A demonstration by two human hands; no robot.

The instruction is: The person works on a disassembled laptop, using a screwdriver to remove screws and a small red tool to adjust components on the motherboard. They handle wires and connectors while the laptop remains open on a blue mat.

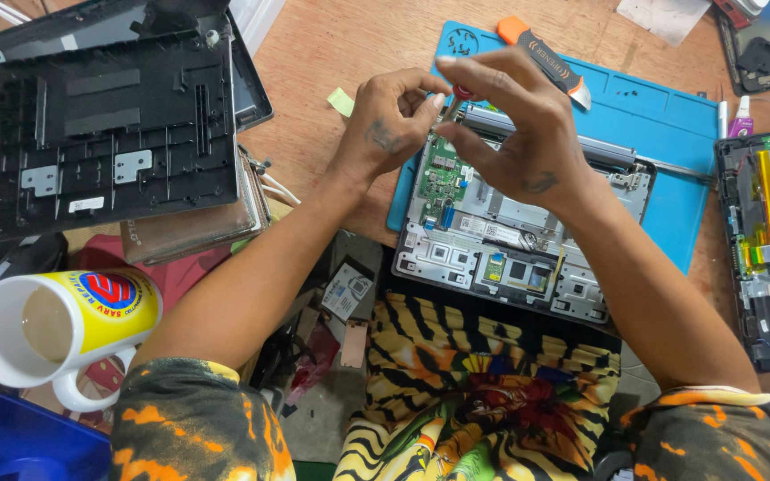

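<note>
Hands, two, meet above one opened laptop chassis (510, 258) on one blue mat (670, 116): left hand (394, 125) and right hand (519, 134) both pinch a small red-tipped tool (462, 93). One mug (55, 325) sits left.

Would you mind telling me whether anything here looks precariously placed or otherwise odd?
The mug at lower left lies tipped toward its side, though liquid shows inside. It rests among clutter beside the left arm, not on the wooden table.

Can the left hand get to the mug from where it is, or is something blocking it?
Probably yes. The mug stands below and left of the left hand, beside that forearm, with nothing above it. But the hand is pinching a small tool together with the right hand.
</note>
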